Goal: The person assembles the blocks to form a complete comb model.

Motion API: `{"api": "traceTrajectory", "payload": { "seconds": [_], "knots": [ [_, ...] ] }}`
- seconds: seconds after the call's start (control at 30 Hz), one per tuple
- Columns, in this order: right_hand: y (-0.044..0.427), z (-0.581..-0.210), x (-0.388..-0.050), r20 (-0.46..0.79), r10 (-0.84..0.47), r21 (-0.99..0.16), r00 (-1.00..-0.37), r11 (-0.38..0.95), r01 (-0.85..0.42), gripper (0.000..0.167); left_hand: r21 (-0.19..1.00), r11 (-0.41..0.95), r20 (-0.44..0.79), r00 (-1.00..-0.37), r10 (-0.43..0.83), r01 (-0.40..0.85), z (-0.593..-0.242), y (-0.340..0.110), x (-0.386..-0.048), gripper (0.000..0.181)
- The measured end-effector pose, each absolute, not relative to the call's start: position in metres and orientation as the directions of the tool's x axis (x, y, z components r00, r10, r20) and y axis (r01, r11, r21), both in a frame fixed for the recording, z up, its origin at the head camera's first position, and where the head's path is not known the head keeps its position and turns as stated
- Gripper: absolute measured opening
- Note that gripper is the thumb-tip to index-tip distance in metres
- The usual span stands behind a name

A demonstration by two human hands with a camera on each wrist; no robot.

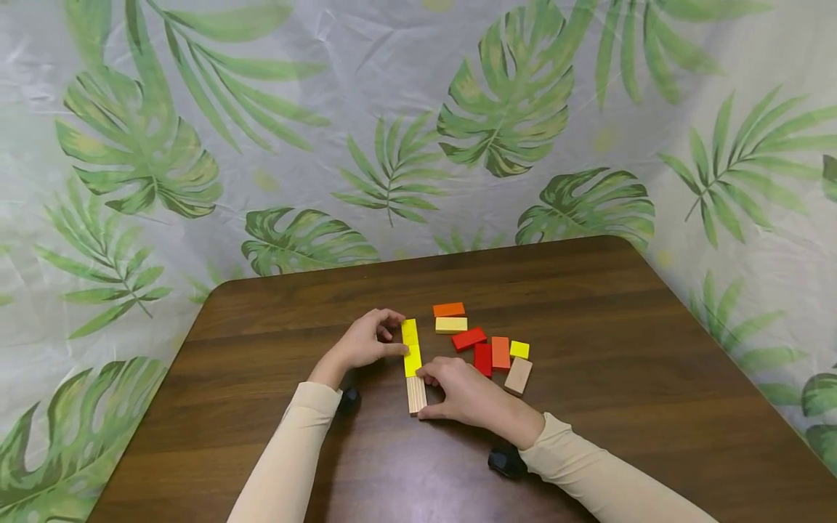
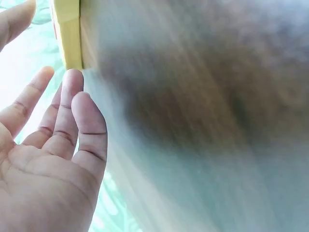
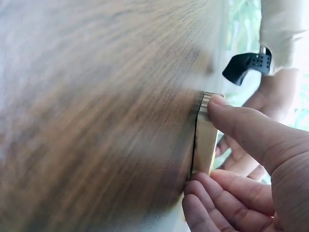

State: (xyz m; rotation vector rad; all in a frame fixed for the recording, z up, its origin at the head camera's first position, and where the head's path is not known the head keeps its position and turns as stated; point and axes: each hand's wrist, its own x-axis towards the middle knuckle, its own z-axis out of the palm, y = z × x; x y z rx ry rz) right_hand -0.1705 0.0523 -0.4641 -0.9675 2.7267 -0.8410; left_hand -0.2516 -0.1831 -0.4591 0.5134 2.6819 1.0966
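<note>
Pinching the stripe-grained wooden block (image 1: pixel 415 394) lengthwise at the lower middle of the head view, I have my right hand (image 1: pixel 466 392) with its thumb at the block's bottom end and fingers up by the joint. Directly above, the two yellow blocks (image 1: pixel 413 347) run on in one line along the dark tabletop (image 1: pixel 196 407). My left hand (image 1: pixel 358 341), loosely spread rather than clenched, touches their left side and, it seems, the top end. To get this line true, I should press gently along its length and feel for flush sides; a sideways push would likely kink the joint. My knuckles need care too: the red block (image 1: pixel 482 360) just right of them, beside an orange block (image 1: pixel 500 353), could easily be bumped.
</note>
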Motion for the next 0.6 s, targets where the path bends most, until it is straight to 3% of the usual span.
{"api": "traceTrajectory", "payload": {
  "seconds": [0.3,0.6],
  "knots": [
    [0.052,-0.465,-0.171,0.084,-0.622,-0.537,-0.778,0.63,-0.562,0.058,0.662,0.658,0.022,-0.886,0.463,0.36,-0.452,-0.183,-0.223,0.066],
    [0.053,-0.465,-0.169,0.098,-0.631,-0.529,-0.77,0.622,-0.577,0.058,0.643,0.659,0.018,-0.868,0.496,0.39,-0.456,-0.185,-0.199,0.077]
  ]
}}
